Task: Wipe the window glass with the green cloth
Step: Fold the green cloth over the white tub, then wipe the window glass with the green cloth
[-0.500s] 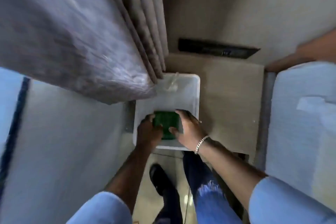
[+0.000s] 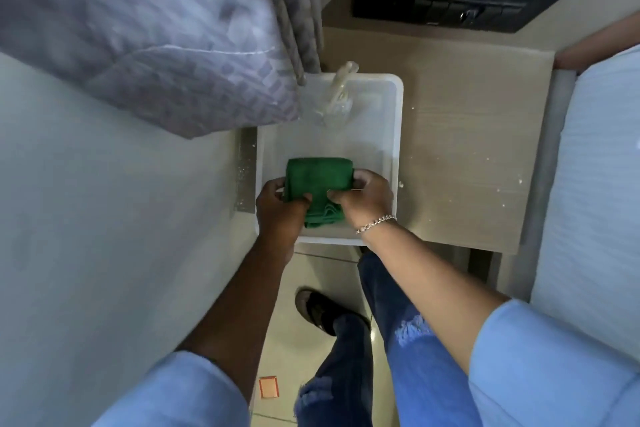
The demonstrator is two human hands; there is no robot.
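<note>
A folded green cloth [image 2: 317,180] is held over the near part of a white plastic tub [image 2: 394,135] that stands on a wooden side table [image 2: 467,149]. My left hand [image 2: 277,208] grips the cloth's left edge. On the cloth's right edge my right hand [image 2: 367,201], with a chain bracelet at the wrist, pinches it. A clear spray bottle [image 2: 337,97] lies in the far part of the tub. The pale surface at the left [image 2: 104,218] may be the window glass; I cannot tell.
A grey patterned curtain [image 2: 173,45] hangs over the upper left and overlaps the tub's far corner. A black switch panel [image 2: 446,5] sits on the wall beyond the table. A light blue bed [image 2: 595,184] lies at the right. Below are my legs and a dark sandal [image 2: 318,308].
The cloth has come up a little and shows more of its folded face. Both hands have shifted slightly toward its near edge, still gripping it.
</note>
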